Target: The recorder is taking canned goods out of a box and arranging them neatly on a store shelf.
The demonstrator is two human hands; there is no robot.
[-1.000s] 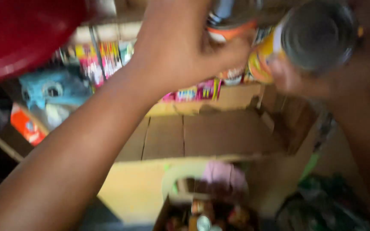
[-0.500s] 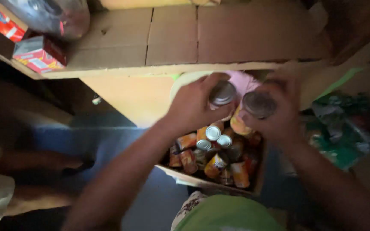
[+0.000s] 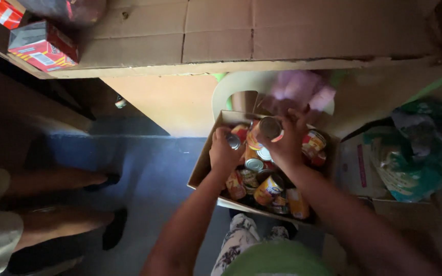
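An open cardboard box (image 3: pixel 204 164) on the floor holds several orange-and-yellow tin cans (image 3: pixel 268 190). My left hand (image 3: pixel 224 152) is down inside the box, closed around one can (image 3: pixel 234 141) near the box's left wall. My right hand (image 3: pixel 287 138) grips another can (image 3: pixel 269 128) by its side, silver lid up, just above the cans in the box. Both forearms reach down from the bottom of the view.
A cardboard-covered shelf (image 3: pixel 221 36) spans the top, with red packets (image 3: pixel 39 46) at its left end. Another person's legs and dark shoes (image 3: pixel 67 199) stand on the blue floor at left. Bags and a carton (image 3: pixel 400 153) lie right of the box.
The view dropped from the shelf to the floor. Both hands came down with a can each, from shelf height to the box, and now sit lower among the cans.
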